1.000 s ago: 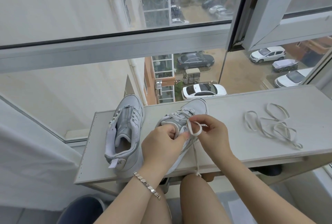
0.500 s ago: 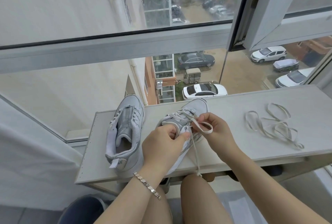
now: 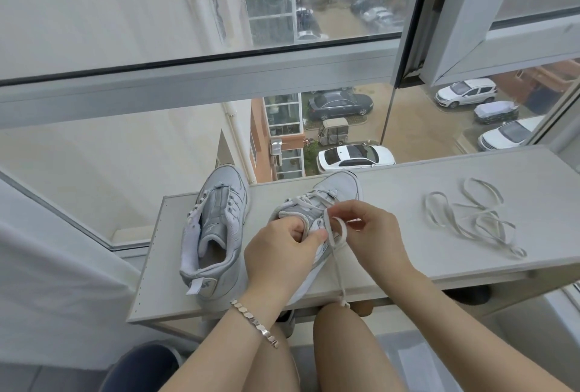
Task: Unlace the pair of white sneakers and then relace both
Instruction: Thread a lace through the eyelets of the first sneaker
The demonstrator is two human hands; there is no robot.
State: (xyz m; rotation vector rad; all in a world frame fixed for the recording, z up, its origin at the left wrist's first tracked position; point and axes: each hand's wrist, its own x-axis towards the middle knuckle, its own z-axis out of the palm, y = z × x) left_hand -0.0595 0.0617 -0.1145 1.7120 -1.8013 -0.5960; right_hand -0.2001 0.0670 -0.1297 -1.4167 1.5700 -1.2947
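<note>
Both hands are close together over the near half of the counter [image 3: 408, 203]. The left hand [image 3: 282, 253] grips the held sneaker [image 3: 335, 190] by its upper, thumb and fingers curled round the eyelet edge. The right hand [image 3: 376, 234], almost touching the left, pinches a loop of the threaded lace [image 3: 337, 231]. The lace's tail drops past the right wrist, over the counter's near edge, and ends just at a bare knee [image 3: 339, 344]. The held sneaker's heel is hidden under the left hand and wrist. Just outside the left hand stands the unlaced sneaker [image 3: 219, 222], toe at the far edge by the window glass; its mouth gapes towards me, showing only lining. Well out from the right hand the loose lace [image 3: 470, 225] lies in tangled loops, with bare counter between. Below the left forearm, which wears a bracelet [image 3: 254, 324], a dark round container [image 3: 141, 366] is cut off at the bottom, and I cannot make out what is in it
</note>
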